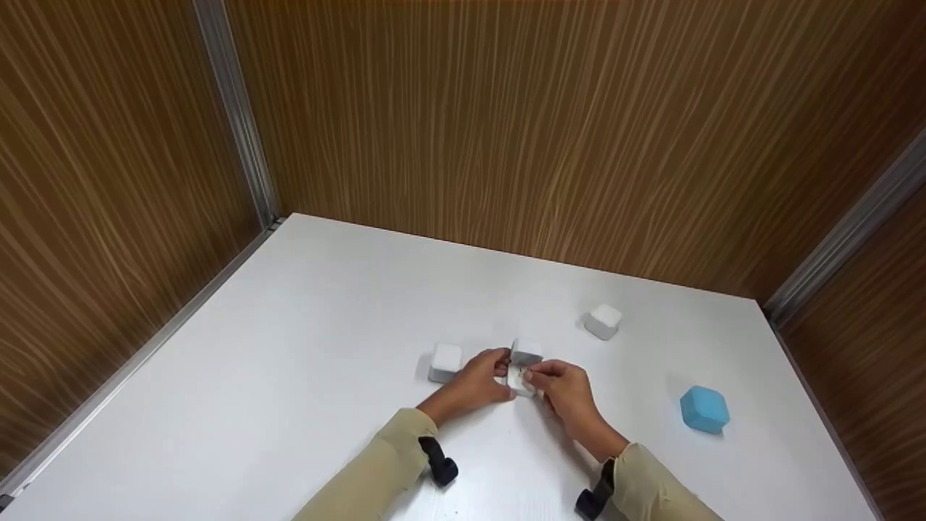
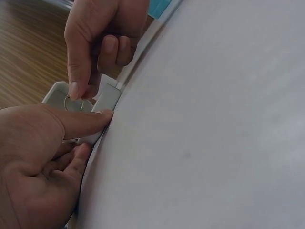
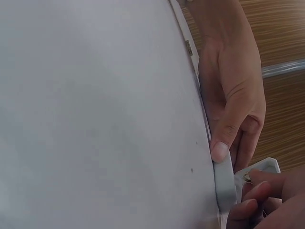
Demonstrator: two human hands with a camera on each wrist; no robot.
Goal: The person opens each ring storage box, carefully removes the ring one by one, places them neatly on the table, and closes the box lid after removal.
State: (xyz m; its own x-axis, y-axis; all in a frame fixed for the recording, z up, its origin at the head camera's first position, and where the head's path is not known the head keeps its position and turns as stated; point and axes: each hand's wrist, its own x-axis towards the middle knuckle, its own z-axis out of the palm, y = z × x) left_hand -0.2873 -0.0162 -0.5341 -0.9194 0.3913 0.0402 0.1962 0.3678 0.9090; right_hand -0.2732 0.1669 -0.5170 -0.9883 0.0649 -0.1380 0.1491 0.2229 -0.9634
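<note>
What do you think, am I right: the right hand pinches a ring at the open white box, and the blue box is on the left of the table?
Not left: the head view shows the blue box on the right of the table. The right hand pinches a ring at the open white box.

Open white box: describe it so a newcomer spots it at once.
Start at the white table, then look between the left hand and the right hand. There sits a small open white box. Its raised lid sets it apart from the closed white box by the left hand, the farther closed white box and the closed blue box.
</note>
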